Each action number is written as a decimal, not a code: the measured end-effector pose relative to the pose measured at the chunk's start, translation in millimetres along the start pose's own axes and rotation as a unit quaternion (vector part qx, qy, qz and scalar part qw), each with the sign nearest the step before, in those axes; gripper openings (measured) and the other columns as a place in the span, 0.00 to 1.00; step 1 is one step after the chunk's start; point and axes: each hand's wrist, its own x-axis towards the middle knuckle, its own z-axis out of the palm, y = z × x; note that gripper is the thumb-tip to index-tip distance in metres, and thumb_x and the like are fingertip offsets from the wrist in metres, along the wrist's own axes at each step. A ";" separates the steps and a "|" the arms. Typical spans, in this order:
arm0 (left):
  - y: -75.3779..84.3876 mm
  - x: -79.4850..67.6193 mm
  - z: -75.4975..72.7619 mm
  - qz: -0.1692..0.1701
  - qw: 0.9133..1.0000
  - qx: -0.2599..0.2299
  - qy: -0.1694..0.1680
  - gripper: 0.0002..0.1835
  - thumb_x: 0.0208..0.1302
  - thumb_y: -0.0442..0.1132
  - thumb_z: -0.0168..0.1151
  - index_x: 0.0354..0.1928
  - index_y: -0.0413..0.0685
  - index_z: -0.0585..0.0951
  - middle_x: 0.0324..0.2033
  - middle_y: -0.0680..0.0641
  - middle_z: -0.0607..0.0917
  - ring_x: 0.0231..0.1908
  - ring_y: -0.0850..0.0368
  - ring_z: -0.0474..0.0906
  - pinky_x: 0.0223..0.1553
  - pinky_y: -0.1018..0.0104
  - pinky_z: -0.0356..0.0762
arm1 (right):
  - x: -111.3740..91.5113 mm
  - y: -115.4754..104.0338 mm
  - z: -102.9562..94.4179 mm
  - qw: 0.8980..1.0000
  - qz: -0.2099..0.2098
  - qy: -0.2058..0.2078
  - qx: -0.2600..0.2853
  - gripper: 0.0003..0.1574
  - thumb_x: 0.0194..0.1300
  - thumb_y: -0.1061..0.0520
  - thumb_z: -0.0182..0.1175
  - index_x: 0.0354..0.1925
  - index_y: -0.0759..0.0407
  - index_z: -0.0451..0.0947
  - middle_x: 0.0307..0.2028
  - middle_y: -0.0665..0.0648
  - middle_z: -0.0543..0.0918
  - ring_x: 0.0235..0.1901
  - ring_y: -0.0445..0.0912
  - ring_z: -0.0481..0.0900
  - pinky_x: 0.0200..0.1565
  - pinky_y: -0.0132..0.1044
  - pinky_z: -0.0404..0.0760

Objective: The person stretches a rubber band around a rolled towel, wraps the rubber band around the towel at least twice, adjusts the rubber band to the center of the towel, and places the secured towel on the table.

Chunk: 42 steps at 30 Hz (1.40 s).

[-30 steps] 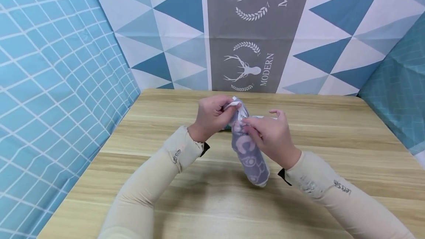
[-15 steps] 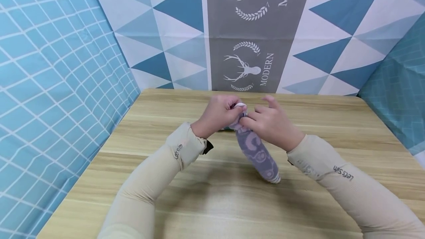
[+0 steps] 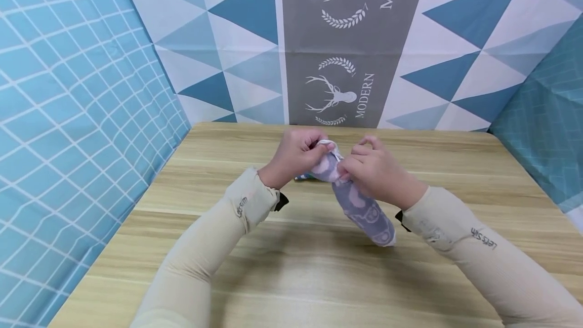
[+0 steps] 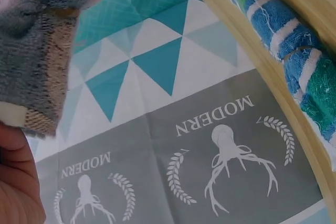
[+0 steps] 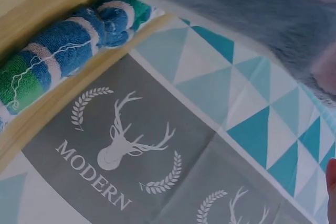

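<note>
A rolled purple-grey towel (image 3: 362, 209) with pale pink bear figures is held up over the table, its lower end slanting toward the right. My left hand (image 3: 300, 153) pinches its white-edged upper end. Lower down, where the roll narrows, my right hand (image 3: 375, 171) grips it between thumb and fingers. In the left wrist view a thin brown band (image 4: 65, 12) cinches the towel (image 4: 34, 61) at its waist. Most of the right fingers' contact is hidden by the hand itself.
A second rolled towel (image 4: 283, 30), striped blue, green and white and tied at its middle, lies near the table's far edge behind my hands. The wooden table (image 3: 291, 277) meets a patterned cloth wall (image 3: 246, 54) at the back.
The purple-grey towel's lower end has swung to the right and a little up. My right hand has shifted slightly right; my left hand still pinches the upper end.
</note>
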 end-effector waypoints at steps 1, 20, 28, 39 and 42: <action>-0.3 0.1 -1.9 0.003 1.000 0.001 0.009 0.07 0.57 0.27 0.63 0.23 0.34 0.81 0.15 0.48 0.77 0.16 0.66 0.65 0.17 0.75 0.62 | -1.6 -1.2 -0.9 1.000 0.000 0.002 -0.001 0.08 0.62 0.62 0.54 0.25 0.59 0.71 0.19 0.51 0.75 0.21 0.47 0.70 0.38 0.52 0.70; -24.0 3.1 -18.8 -0.080 0.989 -0.002 0.128 0.08 0.59 0.27 0.61 0.23 0.30 0.80 0.13 0.50 0.72 0.15 0.67 0.63 0.17 0.77 0.61 | -13.9 -8.2 -9.2 0.998 0.033 -0.052 0.000 0.12 0.65 0.58 0.54 0.25 0.59 0.67 0.21 0.52 0.74 0.26 0.50 0.71 0.38 0.55 0.72; -19.6 -1.0 -13.7 -0.008 0.992 -0.096 0.076 0.06 0.59 0.22 0.60 0.25 0.27 0.78 0.18 0.40 0.77 0.20 0.67 0.67 0.20 0.75 0.65 | -11.1 -6.4 -7.2 0.996 0.074 -0.035 0.037 0.18 0.75 0.52 0.47 0.31 0.61 0.72 0.24 0.53 0.75 0.27 0.49 0.73 0.38 0.54 0.72; -12.5 -5.1 -3.8 0.001 0.992 -0.112 0.063 0.04 0.59 0.21 0.60 0.27 0.26 0.78 0.20 0.36 0.79 0.20 0.69 0.69 0.19 0.76 0.68 | 7.3 -6.0 -0.6 0.999 0.044 0.032 -0.004 0.24 0.73 0.48 0.50 0.31 0.62 0.84 0.25 0.56 0.84 0.24 0.51 0.80 0.34 0.50 0.70; -10.5 -6.0 -1.4 -0.008 0.987 -0.143 0.067 0.04 0.59 0.20 0.58 0.27 0.24 0.78 0.20 0.34 0.78 0.20 0.69 0.70 0.20 0.76 0.68 | 6.7 -7.0 3.1 0.999 0.036 0.038 -0.006 0.16 0.68 0.52 0.58 0.31 0.63 0.83 0.25 0.57 0.84 0.24 0.50 0.80 0.33 0.50 0.68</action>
